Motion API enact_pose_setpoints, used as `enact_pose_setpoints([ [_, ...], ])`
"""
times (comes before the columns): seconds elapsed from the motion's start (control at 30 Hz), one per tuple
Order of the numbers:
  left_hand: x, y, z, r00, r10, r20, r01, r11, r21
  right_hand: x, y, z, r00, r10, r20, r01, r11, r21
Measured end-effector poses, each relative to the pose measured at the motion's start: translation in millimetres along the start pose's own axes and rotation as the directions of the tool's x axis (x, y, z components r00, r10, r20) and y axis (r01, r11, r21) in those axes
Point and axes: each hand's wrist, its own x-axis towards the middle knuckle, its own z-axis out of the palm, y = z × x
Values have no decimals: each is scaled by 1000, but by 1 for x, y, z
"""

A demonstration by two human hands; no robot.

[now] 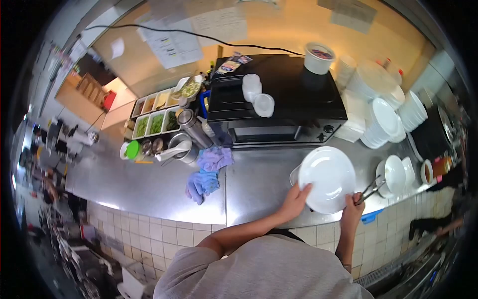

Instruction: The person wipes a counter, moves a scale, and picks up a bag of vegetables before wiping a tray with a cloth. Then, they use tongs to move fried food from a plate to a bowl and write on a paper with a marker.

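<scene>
My left hand grips the lower left rim of a large white plate, held tilted over the steel counter. At the plate's lower right, my right hand is closed around metal tongs whose tips point up and to the right. A second white dish edge shows just behind the plate on its left.
A black oven stands behind, with plastic lids and a tub on top. Stacks of white plates and bowls fill the right. Ingredient trays, metal canisters and purple and blue cloths lie to the left.
</scene>
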Motion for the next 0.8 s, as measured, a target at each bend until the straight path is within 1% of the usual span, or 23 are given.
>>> enact_pose_setpoints([
  [0.03, -5, 1, -7, 992, 35, -118, -37, 999, -15, -2, -2, 10, 997, 58, 59, -57, 998, -19],
  [0.1, -21, 4, -30, 969, 36, -246, -53, 996, -65, 8, 17, 26, 980, 32, 196, -6, 991, -130],
  [0.13, -32, -20, -48, 930, -12, -368, 21, 1000, 21, 11, 11, 38, 962, 63, 264, -49, 997, -63],
  [0.17, -45, -43, -68, 870, -43, -491, 103, 990, 96, 16, 3, 52, 937, 87, 337, -93, 996, 2],
  [0.2, -65, -37, -80, 839, 22, -544, 126, 964, 234, 20, -11, 60, 922, 48, 384, -50, 999, -7],
  [0.23, -81, -29, -90, 771, -1, -637, 127, 980, 153, 34, -8, 56, 897, -6, 442, 70, 989, -128],
  [0.27, -97, -21, -100, 693, -24, -721, 110, 991, 72, 53, -1, 52, 853, -48, 520, 196, 952, -235],
  [0.3, -113, -15, -107, 579, -166, -798, -4, 978, -206, 65, 5, 56, 791, -78, 607, 329, 891, -314],
  [0.33, -130, -2, -110, 545, -149, -825, -107, 964, -245, 66, -2, 67, 737, -122, 665, 395, 876, -276],
  [0.37, -148, 9, -113, 507, -130, -852, -210, 940, -269, 62, -10, 80, 656, -161, 737, 531, 793, -300],
  [0.43, -180, 16, -124, 361, -87, -928, -267, 944, -193, 49, -30, 111, 475, -230, 850, 772, 572, -277],
  [0.47, -194, 19, -131, 300, -51, -953, -298, 944, -144, 35, -35, 129, 451, -178, 874, 749, 608, -263],
  [0.5, -207, 21, -138, 244, -15, -970, -326, 940, -97, 22, -37, 150, 377, -179, 909, 754, 628, -189],
  [0.53, -221, 21, -148, 193, 14, -981, -309, 950, -48, 9, -42, 173, 303, -182, 935, 755, 645, -119],
  [0.57, -231, 21, -157, 141, 9, -990, -317, 948, -36, -5, -46, 196, 230, -187, 955, 751, 658, -53],
  [0.63, -250, 22, -175, 41, -7, -999, -327, 945, -20, -33, -34, 255, 84, -360, 929, 849, 515, 123],
  [0.67, -259, 21, -186, 30, 15, -999, -350, 937, 3, -48, -29, 285, 34, -388, 921, 885, 440, 153],
  [0.77, -282, 19, -216, 2, 13, -1000, -376, 927, 11, -83, -5, 383, -114, -482, 869, 947, 213, 242],
  [0.8, -291, 20, -227, -2, -11, -1000, -364, 931, -10, -95, 1, 413, -129, -474, 871, 970, 122, 211],
])
